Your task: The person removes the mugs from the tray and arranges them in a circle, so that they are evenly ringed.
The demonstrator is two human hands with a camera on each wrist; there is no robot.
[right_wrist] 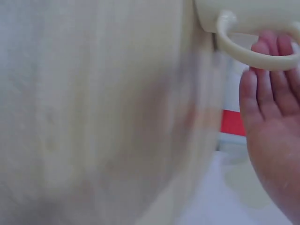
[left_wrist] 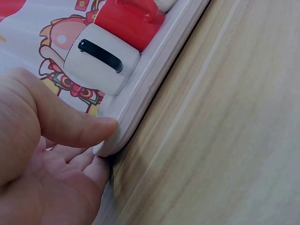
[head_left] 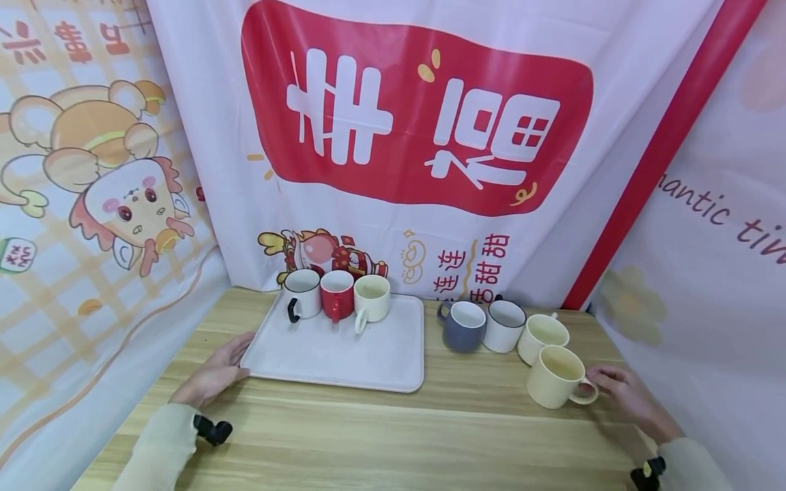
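Observation:
My left hand [head_left: 213, 372] pinches the near left corner of a white tray [head_left: 344, 359]. In the left wrist view the thumb [left_wrist: 89, 129] lies on the tray's rim and the fingers are beneath it. Three mugs stand along the tray's far edge: a white mug [head_left: 305, 305] with a black handle, a red mug [head_left: 337, 293] and a cream mug [head_left: 376, 300]. On the right, my right hand [head_left: 626, 395] is at the handle of a pale yellow mug [head_left: 548, 383]. Its fingers look straight in the right wrist view, the tips behind the handle loop [right_wrist: 251, 58].
A slanting row right of the tray holds a blue-grey mug [head_left: 463, 334], a white mug [head_left: 503, 333] with a dark rim and another cream mug [head_left: 539, 334]. All stand on a wooden table [head_left: 368, 443]. Printed cloth banners [head_left: 417, 232] hang behind and at both sides.

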